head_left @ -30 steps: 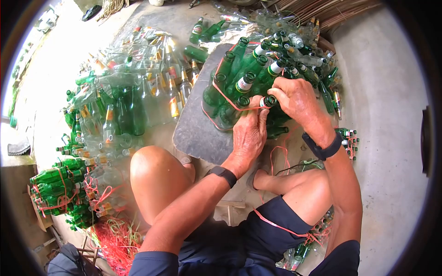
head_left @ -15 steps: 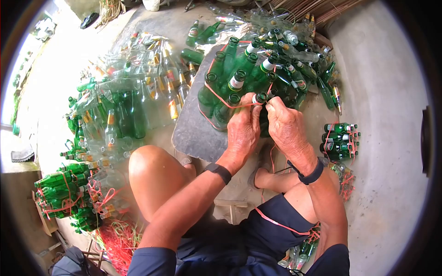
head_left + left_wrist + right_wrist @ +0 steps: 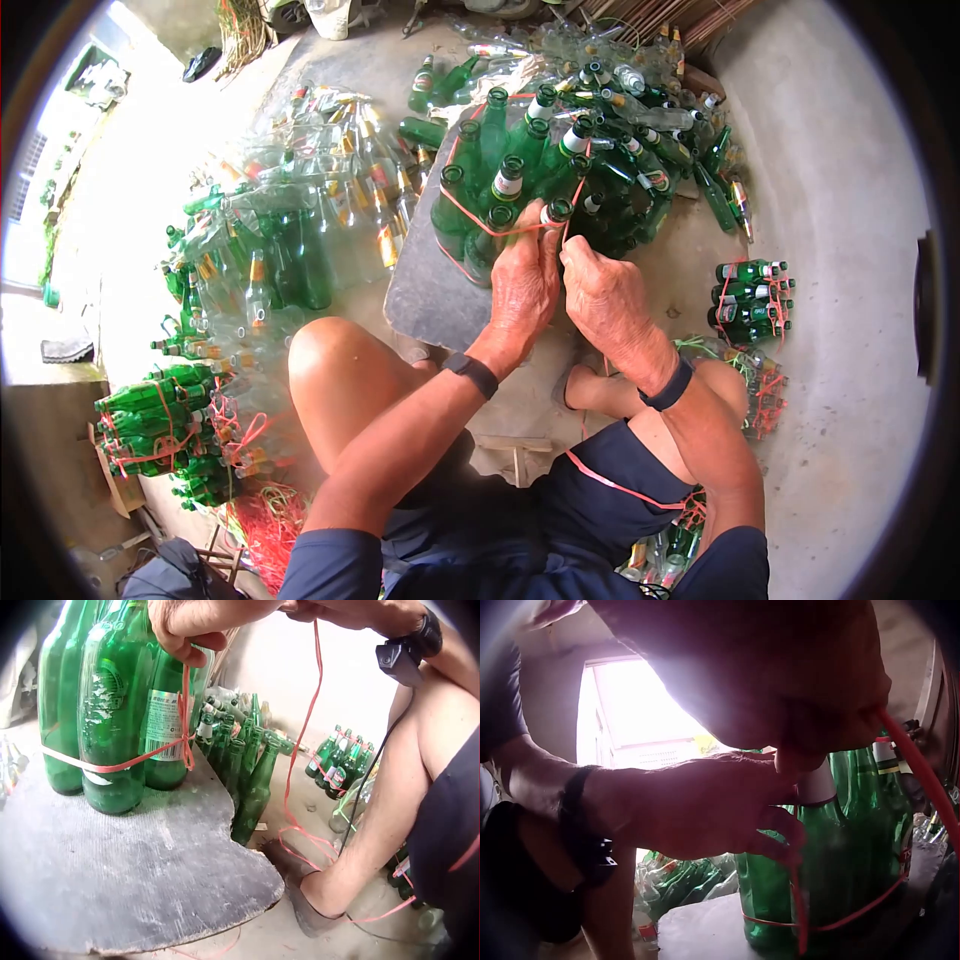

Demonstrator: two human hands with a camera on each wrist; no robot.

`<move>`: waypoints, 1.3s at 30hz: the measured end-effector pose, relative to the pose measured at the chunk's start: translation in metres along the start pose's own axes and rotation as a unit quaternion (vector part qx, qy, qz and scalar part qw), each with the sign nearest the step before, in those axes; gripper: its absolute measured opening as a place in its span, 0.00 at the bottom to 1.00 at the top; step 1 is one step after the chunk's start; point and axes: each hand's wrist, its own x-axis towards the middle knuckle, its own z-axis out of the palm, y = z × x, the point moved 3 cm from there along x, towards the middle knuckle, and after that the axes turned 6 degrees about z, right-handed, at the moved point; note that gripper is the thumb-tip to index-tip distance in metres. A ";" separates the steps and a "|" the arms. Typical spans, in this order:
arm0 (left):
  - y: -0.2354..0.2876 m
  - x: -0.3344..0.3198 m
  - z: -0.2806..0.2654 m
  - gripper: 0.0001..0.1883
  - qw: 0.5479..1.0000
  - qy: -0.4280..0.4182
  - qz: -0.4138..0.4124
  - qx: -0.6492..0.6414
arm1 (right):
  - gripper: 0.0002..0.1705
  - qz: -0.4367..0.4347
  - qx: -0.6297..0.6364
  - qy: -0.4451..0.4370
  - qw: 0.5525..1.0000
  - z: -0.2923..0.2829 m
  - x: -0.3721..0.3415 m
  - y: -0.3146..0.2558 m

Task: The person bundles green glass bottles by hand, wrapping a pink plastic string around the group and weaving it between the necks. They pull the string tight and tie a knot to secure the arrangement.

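A bundle of green glass bottles (image 3: 112,712) stands upright on a dark, worn board (image 3: 150,862). Red plastic twine (image 3: 97,766) runs round the bottles low down, and another loop passes round their necks. At the front bottle's neck, my left hand (image 3: 525,280) pinches the twine between thumb and fingers; a strand drops from there to a knot on the lower band. My right hand (image 3: 612,305), just right of that neck, grips another strand with curled fingers. A loose length of this twine (image 3: 315,682) hangs below the right hand to the floor.
Piles of loose bottles (image 3: 290,250) lie to the left and behind the board. Tied bottle bundles (image 3: 750,300) sit by the right wall and at the lower left. Loose red twine (image 3: 268,535) is heaped at lower left. My knees flank the board's near side.
My right hand has come down and toward me from above the front bottle's neck, drawing the strand with it. The left hand keeps its pinch at that neck.
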 end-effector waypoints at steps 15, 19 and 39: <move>0.001 -0.024 -0.025 0.15 1.000 0.008 -0.029 0.002 | 0.06 -0.008 0.016 -0.037 0.999 0.010 -0.011 -0.003; 0.001 -0.016 -0.023 0.17 0.985 -0.013 -0.125 -0.121 | 0.06 -0.030 0.001 -0.049 0.998 0.016 -0.017 -0.005; 0.008 -0.010 -0.030 0.14 0.995 0.080 -0.050 0.030 | 0.04 -0.068 0.116 -0.069 0.988 -0.047 0.030 -0.015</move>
